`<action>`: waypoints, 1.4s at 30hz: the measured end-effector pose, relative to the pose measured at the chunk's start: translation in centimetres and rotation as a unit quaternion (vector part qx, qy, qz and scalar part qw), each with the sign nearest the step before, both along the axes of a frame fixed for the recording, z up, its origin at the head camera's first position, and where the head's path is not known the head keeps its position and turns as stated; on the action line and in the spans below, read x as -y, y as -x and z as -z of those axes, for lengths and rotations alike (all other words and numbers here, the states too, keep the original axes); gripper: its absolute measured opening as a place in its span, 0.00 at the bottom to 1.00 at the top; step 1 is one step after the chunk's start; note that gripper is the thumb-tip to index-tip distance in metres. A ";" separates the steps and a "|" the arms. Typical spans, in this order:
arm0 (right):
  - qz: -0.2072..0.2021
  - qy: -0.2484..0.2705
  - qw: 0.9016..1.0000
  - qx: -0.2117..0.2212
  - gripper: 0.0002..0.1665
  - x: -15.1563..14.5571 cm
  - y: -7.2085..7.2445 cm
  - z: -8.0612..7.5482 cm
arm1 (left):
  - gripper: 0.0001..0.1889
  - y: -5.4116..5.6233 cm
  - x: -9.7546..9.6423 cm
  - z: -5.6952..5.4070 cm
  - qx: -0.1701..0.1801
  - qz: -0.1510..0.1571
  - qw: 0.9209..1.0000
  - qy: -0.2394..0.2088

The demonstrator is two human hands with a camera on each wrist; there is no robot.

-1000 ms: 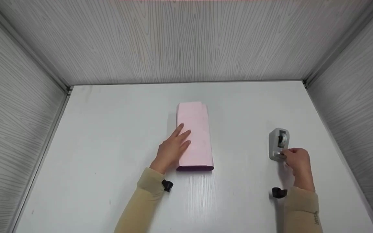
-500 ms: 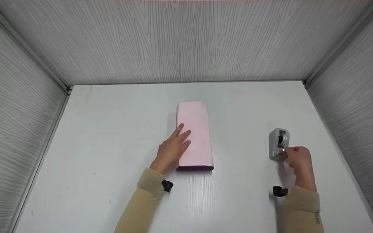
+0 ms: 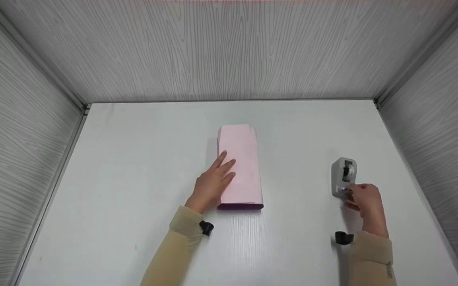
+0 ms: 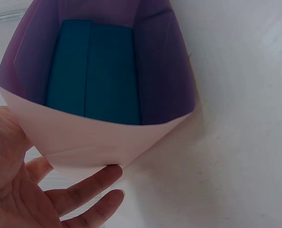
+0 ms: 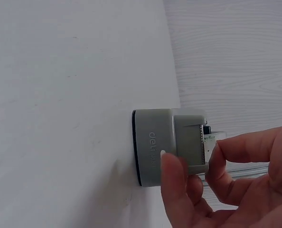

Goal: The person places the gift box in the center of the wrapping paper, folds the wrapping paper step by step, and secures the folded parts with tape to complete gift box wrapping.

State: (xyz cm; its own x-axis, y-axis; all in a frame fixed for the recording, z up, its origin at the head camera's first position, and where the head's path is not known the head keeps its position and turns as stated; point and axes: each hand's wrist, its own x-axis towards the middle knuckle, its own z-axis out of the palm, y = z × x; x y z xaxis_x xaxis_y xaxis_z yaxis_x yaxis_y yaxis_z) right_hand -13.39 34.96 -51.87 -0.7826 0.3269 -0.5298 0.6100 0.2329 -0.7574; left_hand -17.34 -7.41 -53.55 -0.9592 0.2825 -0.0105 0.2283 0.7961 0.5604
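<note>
A pink paper wrap, purple inside, lies lengthwise at the table's middle. Through its gaping end in the left wrist view, a blue box is visible inside. My left hand rests on the wrap's left side with its fingers spread across the paper. To the right stands a grey tape dispenser holding a roll of clear tape. My right hand is at the dispenser's near end. In the right wrist view, its thumb and index finger pinch the tape end by the serrated cutter.
Everything lies on a white table. Grey wood-grain panels close it in at the back, the left and the right. A black wrist camera sits beside each sleeve cuff.
My right hand has shifted slightly at the dispenser's near end, and its lower fingers have spread a little. The left hand and the pink wrap have kept their places.
</note>
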 end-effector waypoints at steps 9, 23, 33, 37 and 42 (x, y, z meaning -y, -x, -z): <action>0.037 0.015 0.999 -0.010 0.33 0.6 -1.4 0.1 | 0.26 0.0 0.0 -0.1 -0.001 -0.001 1.000 0.001; 0.039 0.068 0.996 -0.050 0.14 0.6 -3.2 1.2 | 0.26 0.0 0.1 -0.1 -0.001 -0.001 1.000 0.006; -0.011 0.004 0.999 -0.039 0.23 0.2 -3.9 1.5 | 0.26 0.1 0.1 0.1 -0.002 -0.006 1.000 0.000; -0.022 -0.064 0.998 -0.021 0.27 0.1 -4.2 1.6 | 0.26 0.1 0.1 0.0 0.003 -0.004 1.000 0.000; -0.030 -0.140 0.990 -0.010 0.27 0.0 -4.0 1.4 | 0.26 0.2 0.0 -0.1 0.004 0.003 1.000 0.002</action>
State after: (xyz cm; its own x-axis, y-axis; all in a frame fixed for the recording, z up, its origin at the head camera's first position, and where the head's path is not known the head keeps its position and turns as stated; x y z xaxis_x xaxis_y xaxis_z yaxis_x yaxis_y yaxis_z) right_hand -9.36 34.96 -53.31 -0.8144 0.4119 -0.4087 0.5742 0.4704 -0.6701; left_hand -17.53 -7.44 -53.49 -0.9571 0.2891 -0.0186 0.2299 0.7969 0.5586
